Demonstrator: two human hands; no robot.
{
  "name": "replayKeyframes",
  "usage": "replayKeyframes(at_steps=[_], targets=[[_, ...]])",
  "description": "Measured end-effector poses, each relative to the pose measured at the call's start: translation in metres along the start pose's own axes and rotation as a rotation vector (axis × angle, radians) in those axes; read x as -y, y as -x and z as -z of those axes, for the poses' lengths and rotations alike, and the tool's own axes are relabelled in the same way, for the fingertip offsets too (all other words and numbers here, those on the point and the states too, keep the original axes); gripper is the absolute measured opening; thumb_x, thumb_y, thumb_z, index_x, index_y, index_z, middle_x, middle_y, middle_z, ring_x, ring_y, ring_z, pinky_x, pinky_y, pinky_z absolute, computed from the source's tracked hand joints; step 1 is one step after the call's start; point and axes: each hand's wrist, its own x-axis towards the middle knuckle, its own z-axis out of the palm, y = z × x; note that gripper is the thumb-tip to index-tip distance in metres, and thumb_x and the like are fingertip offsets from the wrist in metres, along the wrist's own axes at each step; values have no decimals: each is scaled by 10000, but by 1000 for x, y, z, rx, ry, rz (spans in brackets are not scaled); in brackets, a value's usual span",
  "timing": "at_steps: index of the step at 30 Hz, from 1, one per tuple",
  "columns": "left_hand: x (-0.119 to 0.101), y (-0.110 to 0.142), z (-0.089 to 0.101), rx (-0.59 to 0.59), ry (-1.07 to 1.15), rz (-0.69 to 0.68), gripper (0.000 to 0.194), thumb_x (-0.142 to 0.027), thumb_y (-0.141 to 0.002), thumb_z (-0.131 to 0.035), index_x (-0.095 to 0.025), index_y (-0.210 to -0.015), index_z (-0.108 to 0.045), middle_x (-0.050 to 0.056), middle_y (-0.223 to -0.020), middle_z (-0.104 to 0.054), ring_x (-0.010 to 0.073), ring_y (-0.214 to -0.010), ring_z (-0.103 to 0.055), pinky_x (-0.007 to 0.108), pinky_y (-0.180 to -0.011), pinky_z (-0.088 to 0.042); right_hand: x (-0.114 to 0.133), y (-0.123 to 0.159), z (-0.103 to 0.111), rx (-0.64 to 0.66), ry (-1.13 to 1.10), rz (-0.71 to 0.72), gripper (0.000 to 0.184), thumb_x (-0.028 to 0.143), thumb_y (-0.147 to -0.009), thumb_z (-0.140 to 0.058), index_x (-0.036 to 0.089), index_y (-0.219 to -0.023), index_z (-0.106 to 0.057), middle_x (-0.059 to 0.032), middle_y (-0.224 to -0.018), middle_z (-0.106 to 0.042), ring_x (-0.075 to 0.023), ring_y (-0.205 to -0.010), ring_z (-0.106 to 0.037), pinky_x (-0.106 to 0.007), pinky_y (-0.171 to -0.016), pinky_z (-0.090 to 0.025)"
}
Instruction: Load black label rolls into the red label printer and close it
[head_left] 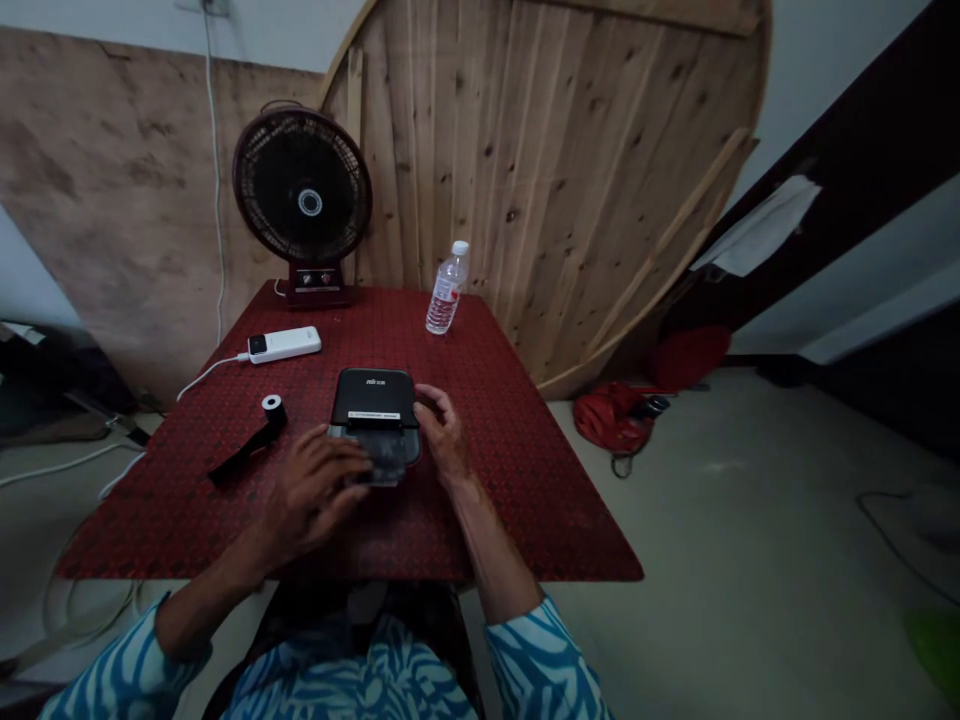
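A small black portable printer (373, 392) lies on the table in front of me, with its see-through dark lid (386, 458) swung out toward me. My left hand (322, 480) is at the left edge of that lid, thumb and fingers closing on it; the fingertips are a little blurred. Against the printer's right side, my right hand (442, 430) grips the body with bent fingers. To the left rests a roll of black tape or paper (274, 408) with a white core, its loose end trailing toward the table's left edge.
The table (517, 480) has a red patterned cover. On it stand a dark red fan (304, 200), a clear water bottle (445, 290) and a white power bank (285, 344) with a cable. A round wooden board (540, 180) leans behind. Red bags (611, 415) lie on the floor.
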Motion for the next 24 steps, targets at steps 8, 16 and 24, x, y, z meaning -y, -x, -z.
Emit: replayKeyframes(at_steps=[8,16,24], targets=[[44,-33,-16,-281,717,886,571,-351,-738,-642,-166,-1260,-503,133,-1323,-538,284,-1226,-493,413,-1008,-401,2,-1,-5,1,-69,-113,343,362,-723,-608,229,-1037,-634,-37,-1043,-669,-209,-967,-608,-354,-858,-470],[43,-41,-19,-258,873,926,660,-237,-650,-664,-168,-1283,-493,130,-1355,-524,282,-1275,-452,405,-1059,-355,-7,-2,-7,60,46,31,386,264,-787,-502,247,-1168,-569,-50,-1180,-593,-199,-1099,-551,-393,-979,-429],[46,-34,-26,-333,968,958,609,-235,-646,-696,-179,-1232,-539,107,-1263,-601,257,-1166,-556,338,-948,-454,-6,-3,-10,85,65,63,424,251,-779,-469,254,-1194,-556,-54,-1229,-545,-202,-1150,-512,-403,-1025,-399]])
